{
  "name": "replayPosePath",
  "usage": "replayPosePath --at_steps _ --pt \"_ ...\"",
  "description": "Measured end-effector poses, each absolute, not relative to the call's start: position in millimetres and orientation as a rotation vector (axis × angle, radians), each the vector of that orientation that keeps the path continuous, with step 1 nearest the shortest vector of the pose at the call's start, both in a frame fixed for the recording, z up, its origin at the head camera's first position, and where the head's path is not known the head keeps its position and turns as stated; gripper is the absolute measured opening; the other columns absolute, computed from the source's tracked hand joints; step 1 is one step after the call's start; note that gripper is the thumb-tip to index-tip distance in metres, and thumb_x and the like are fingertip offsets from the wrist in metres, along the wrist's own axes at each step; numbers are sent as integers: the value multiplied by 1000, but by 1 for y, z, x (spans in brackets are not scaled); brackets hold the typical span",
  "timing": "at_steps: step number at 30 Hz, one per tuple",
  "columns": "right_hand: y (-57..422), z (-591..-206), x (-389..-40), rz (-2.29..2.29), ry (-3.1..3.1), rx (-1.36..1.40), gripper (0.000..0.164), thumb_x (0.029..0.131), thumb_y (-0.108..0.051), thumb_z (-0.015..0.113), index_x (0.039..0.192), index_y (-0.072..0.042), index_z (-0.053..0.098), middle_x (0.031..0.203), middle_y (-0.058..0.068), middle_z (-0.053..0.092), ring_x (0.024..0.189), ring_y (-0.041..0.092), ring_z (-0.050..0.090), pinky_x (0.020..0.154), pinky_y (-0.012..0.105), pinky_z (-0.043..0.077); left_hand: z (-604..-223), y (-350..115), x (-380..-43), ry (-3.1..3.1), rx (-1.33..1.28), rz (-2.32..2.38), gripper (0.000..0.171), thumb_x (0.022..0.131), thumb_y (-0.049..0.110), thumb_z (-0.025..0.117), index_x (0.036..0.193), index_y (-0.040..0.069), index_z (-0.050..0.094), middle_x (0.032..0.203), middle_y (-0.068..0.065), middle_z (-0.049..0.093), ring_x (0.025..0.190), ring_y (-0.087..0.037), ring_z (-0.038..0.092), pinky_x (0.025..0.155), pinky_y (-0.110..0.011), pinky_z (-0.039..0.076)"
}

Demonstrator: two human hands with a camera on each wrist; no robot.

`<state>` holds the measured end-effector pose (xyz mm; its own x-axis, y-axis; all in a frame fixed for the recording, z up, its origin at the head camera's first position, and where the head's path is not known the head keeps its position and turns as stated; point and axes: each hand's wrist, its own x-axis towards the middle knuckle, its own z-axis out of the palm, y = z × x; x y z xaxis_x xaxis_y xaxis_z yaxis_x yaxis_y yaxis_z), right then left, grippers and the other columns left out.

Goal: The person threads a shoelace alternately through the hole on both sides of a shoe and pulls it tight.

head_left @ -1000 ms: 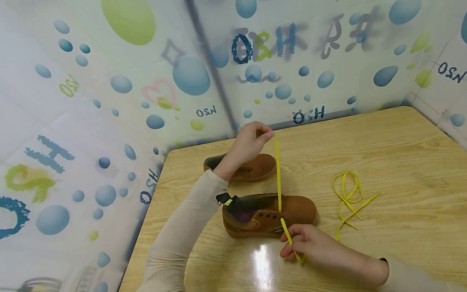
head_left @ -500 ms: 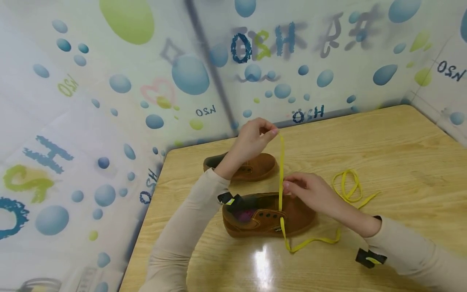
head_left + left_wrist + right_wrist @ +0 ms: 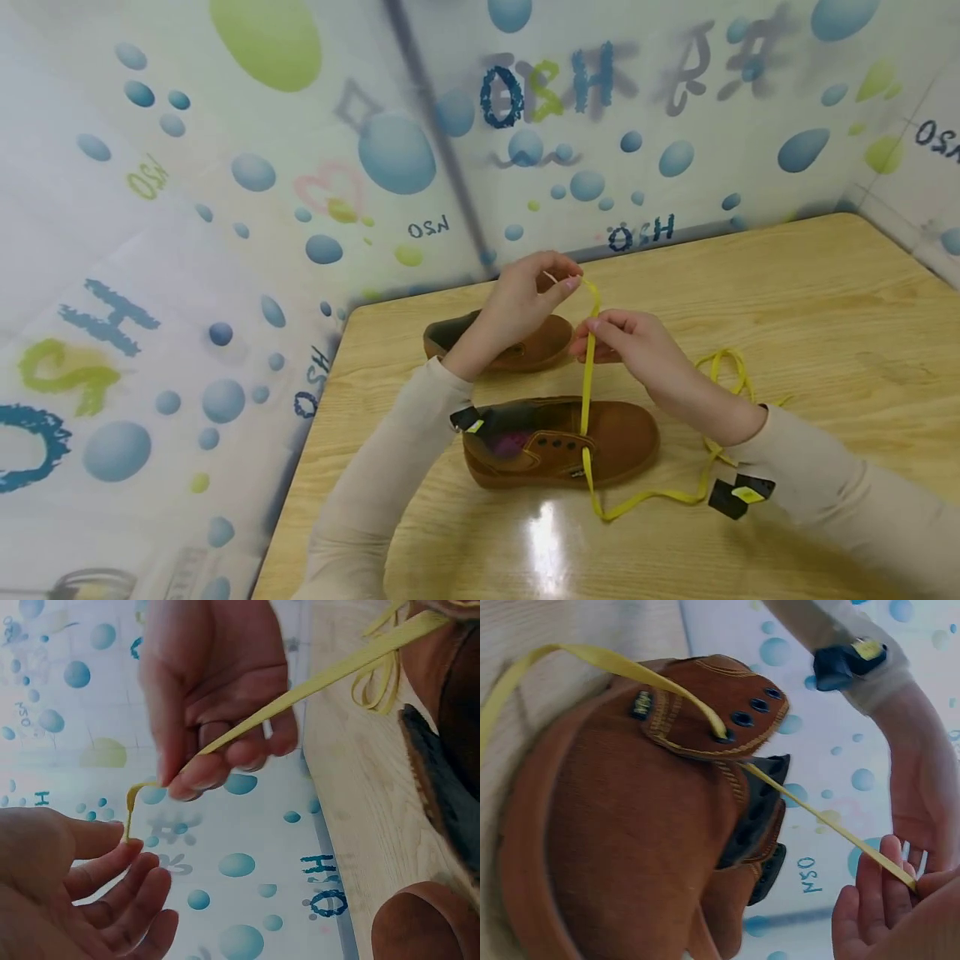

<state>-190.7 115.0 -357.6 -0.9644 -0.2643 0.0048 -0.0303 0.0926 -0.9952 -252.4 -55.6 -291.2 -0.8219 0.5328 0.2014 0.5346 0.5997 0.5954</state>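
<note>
Because the left hand [image 3: 525, 295] pinches the lace [image 3: 588, 383] near its tip and the right hand [image 3: 647, 353] lower down, both with fingers clamped on it, it rises straight from the near shoe [image 3: 627, 437], which sits upright on the table [image 3: 787, 300].

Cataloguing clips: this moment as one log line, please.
left hand: pinches yellow lace near end; right hand: pinches lace between left hand and near shoe; lace: through toe-end eyelet; far shoe: partly hidden

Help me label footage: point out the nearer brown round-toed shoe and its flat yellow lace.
Nearer brown round-toed shoe [image 3: 626, 435]: head view, on its toe.
Flat yellow lace [image 3: 588, 383]: head view, on its raised stretch.
</note>
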Motion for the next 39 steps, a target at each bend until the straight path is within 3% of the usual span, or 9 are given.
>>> replayPosePath --at_steps 8,13,17,21,27,35,39 --pt "119 -340 -198 -2086 2167 -300 38 99 -38 43 105 -5 61 84 -12 70 88 15 68 83 25 53 -305 -62 -236 -3015 -1012 -667 35 95 26 54 128 14 54 99 2 70 77 -5 63 65 -19 50" --pt "121 -330 -200 -2147 2159 -315 36 99 -39 44 105 -8 62 85 -12 70 88 13 67 82 23 53 -317 -68 -226 -3104 -1132 -447 30 92 38 60 113 17 59 88 6 67 72 -4 58 64 -19 47" --pt "123 -324 -201 -2180 2163 -317 32 98 -39 45 102 -13 64 86 -13 71 89 11 64 81 22 52 -323 -71 -219 -3178 -1271 -206 35 84 45 67 110 21 66 94 10 68 78 -3 61 70 -18 49" --pt "123 -318 -201 -2226 2154 -302 33 97 -39 47 101 -12 64 84 -12 72 89 11 64 82 23 51 -329 -71 -216 -3237 -1353 -96 29 82 40 72 106 23 72 98 10 71 84 -1 64 73 -17 51" --pt "121 -312 -197 -2273 2151 -282 35 96 -40 49 101 -9 65 82 -10 72 87 12 65 81 23 52 -334 -69 -214 -3161 -1411 -39 13 89 28 65 96 22 74 85 12 70 67 1 57 64 -14 47" --pt "116 -340 -190 -2018 2161 -250 41 97 -40 47 100 -2 63 75 -10 70 74 13 64 76 29 55 -339 -67 -219 -3158 -1322 -83 23 95 20 53 74 17 62 59 7 43 51 -6 39 50 -18 32" --pt "114 -362 -181 -1892 2081 -210 43 99 -36 46 102 4 61 71 -8 69 66 10 63 70 29 55 -342 -68 -223 -3166 -1308 -91 20 95 21 54 77 16 64 61 6 46 52 -7 41 50 -19 33"
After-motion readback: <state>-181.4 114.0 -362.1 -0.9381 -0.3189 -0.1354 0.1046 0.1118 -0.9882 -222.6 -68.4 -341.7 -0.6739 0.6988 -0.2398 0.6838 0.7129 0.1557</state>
